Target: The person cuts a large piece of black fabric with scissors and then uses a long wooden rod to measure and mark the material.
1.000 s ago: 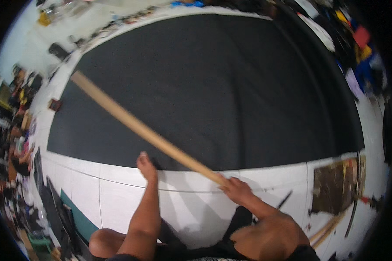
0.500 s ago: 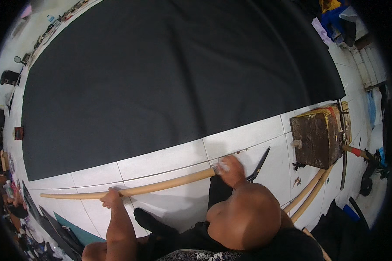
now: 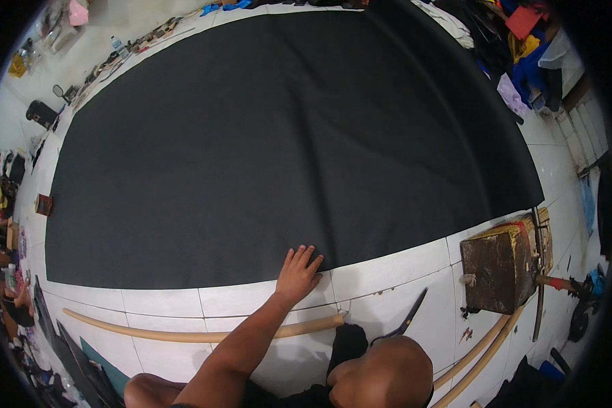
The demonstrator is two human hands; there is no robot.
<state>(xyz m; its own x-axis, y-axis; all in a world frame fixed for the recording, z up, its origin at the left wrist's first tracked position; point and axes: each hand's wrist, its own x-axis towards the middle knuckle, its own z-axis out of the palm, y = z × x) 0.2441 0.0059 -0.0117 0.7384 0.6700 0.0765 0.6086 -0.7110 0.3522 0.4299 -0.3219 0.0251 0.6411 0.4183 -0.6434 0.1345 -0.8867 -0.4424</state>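
My left hand [image 3: 299, 273] lies flat with fingers spread on the near edge of a large black sheet [image 3: 238, 170], which looks like fabric or leather. My left forearm crosses over a long tan pole [image 3: 143, 332]. The pole lies on the white tiles, its right end close to my dark-covered foot [image 3: 349, 347]. My right hand does not show; my bent knee [image 3: 384, 370] fills the lower right of the middle. Black-bladed scissors [image 3: 411, 311] rest on the tiles past that knee, their handles partly hidden.
A worn brown block [image 3: 493, 273] stands at the right, near the sheet's corner. Two more tan poles [image 3: 483, 357] lean out from beneath it. A small red box [image 3: 43, 205] sits at the sheet's left edge. Piled cloth and bags [image 3: 523, 61] fill the far right.
My left hand has let go of the pole and moved right and forward onto the black sheet. My right hand has left the pole's end and gone out of view. The view has shifted.
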